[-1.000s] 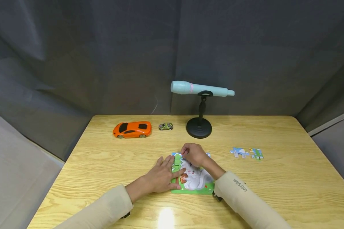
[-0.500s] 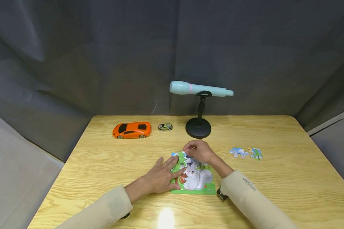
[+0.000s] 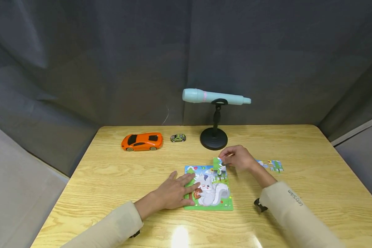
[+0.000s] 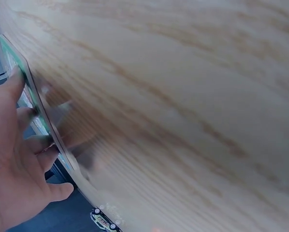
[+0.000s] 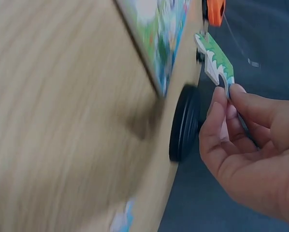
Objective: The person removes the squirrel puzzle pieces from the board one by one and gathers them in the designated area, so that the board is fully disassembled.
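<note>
The desk (image 3: 297, 144) carries a squirrel puzzle board (image 3: 208, 206) at its near middle. The left hand (image 3: 173, 191) lies flat with straight fingers, pressing the board's left edge so it cannot slide. The right hand (image 3: 237, 157) pinches a puzzle piece (image 3: 218, 163) by its edge, held just above the board's far right corner. The piece looks thin, light and fairly stiff, probably card, so a fingertip pinch on the rim away from its tabs should suit it

Puzzle piece (image 3: 218, 163) between right hand (image 3: 237, 157) fingers (image 3: 225, 154)
</note>
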{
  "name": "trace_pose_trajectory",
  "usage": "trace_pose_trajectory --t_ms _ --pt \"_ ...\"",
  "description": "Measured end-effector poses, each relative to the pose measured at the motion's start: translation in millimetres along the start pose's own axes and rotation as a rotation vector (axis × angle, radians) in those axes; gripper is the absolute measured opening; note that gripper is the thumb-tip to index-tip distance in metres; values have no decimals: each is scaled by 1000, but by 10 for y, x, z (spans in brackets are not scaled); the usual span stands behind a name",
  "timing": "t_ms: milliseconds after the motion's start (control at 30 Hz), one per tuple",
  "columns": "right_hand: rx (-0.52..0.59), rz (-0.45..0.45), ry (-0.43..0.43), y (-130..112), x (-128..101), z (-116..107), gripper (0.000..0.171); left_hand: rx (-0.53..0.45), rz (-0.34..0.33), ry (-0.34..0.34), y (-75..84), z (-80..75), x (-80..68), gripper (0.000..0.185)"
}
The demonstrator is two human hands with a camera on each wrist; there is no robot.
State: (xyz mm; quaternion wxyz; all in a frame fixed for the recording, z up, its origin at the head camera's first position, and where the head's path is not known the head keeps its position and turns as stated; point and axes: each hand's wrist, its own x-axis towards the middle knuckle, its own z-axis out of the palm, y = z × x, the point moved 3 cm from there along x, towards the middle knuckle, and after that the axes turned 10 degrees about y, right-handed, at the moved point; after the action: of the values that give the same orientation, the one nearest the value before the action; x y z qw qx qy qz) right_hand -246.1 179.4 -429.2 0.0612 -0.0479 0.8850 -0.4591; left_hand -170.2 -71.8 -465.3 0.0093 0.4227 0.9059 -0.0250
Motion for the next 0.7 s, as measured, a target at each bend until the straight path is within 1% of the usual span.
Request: trace_pose_trajectory --t_ms 200,333,500,700 --pt "-17 34 16 96 -27 -281 15 18 13 11 4 18 -13 68" --pt "-84 46 35 172 -30 -398 15 10 13 11 0 27 -16 68" --pt "-130 46 42 298 -23 -469 15 1 10 13 -1 29 -9 68" --pt "-189 58 39 412 14 -480 14 -7 6 14 -7 29 -7 68"
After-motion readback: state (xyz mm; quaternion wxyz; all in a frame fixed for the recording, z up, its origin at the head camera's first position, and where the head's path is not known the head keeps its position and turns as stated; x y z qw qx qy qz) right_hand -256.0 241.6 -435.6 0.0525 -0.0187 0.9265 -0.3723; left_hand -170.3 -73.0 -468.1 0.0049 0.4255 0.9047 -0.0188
